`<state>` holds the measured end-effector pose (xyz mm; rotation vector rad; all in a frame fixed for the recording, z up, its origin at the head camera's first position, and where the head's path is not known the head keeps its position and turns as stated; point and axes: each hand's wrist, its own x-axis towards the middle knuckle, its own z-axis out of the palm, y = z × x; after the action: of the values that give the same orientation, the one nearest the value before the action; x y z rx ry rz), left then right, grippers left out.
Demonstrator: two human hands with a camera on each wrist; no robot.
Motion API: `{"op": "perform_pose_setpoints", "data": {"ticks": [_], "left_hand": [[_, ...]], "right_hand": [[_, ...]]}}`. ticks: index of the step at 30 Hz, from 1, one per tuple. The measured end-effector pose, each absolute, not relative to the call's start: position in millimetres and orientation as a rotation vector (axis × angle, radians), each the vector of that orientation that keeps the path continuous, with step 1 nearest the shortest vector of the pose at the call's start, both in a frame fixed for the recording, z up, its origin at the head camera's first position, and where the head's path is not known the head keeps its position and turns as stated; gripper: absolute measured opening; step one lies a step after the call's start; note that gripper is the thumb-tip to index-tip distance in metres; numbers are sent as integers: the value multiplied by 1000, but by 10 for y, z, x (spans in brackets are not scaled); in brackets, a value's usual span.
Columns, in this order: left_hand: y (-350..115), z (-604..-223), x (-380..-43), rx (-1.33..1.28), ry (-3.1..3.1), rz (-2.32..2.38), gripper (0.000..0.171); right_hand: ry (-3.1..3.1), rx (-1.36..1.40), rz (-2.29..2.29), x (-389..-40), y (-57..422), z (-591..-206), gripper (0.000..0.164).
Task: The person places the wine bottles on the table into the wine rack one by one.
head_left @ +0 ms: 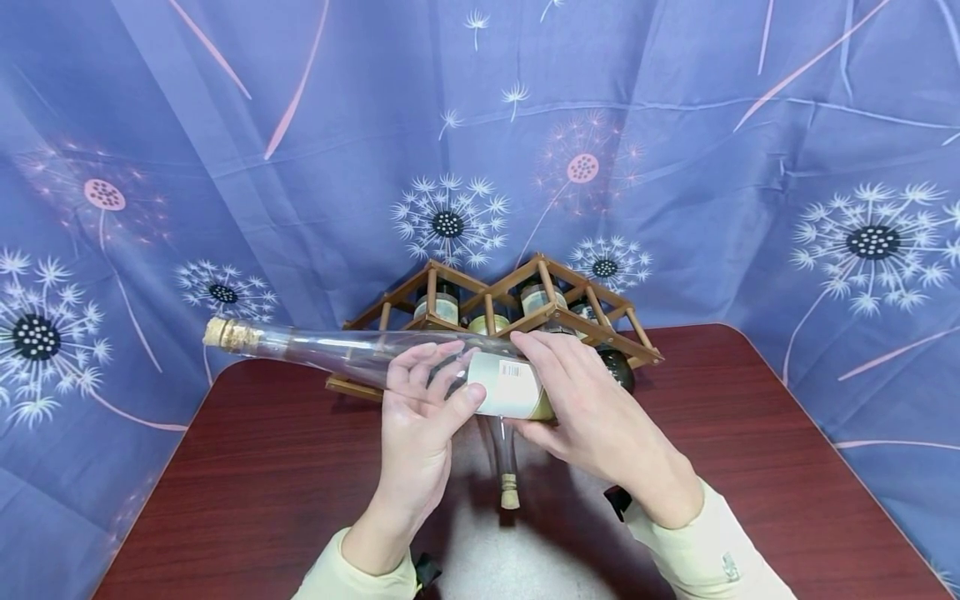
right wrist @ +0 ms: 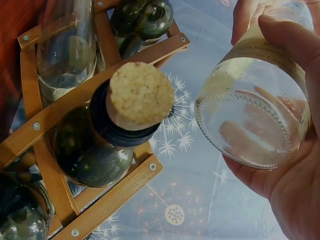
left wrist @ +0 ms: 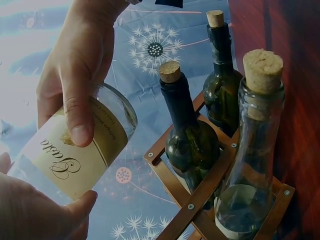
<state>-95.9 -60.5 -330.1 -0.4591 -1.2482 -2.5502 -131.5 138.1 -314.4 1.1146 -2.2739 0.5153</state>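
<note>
A clear glass bottle (head_left: 330, 348) lies nearly level in the air in front of the rack, its cork stopper (head_left: 225, 333) pointing left. My left hand (head_left: 416, 433) holds the bottle's middle, thumb on the pale label (head_left: 504, 385) and fingers behind the glass. Gripping the base end from the right is my right hand (head_left: 600, 417). The left wrist view shows a cream and gold front label (left wrist: 65, 155) with script lettering. In the right wrist view the round glass base (right wrist: 250, 127) faces the camera.
Behind the hands, a slatted wooden wine rack (head_left: 611, 335) stands on the dark red table (head_left: 285, 467). It holds several corked bottles, including a dark green bottle (left wrist: 187, 145) and a clear bottle (head_left: 506, 446) whose neck juts toward me. A blue dandelion-print cloth (head_left: 337, 208) hangs behind.
</note>
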Motion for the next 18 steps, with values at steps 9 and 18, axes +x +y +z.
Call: {"op": "perform_pose_setpoints", "data": {"ticks": [9,18], "left_hand": [[-608,-3298,-953,-441,-1294,-2524,62],[-616,-3299,-968,-445,-1315,-2509,66]], "right_hand": [[-2233,1122,529,-1327,1395,-3150,86],[-2201,1121,546,-1340,1404,-3144,83]]}}
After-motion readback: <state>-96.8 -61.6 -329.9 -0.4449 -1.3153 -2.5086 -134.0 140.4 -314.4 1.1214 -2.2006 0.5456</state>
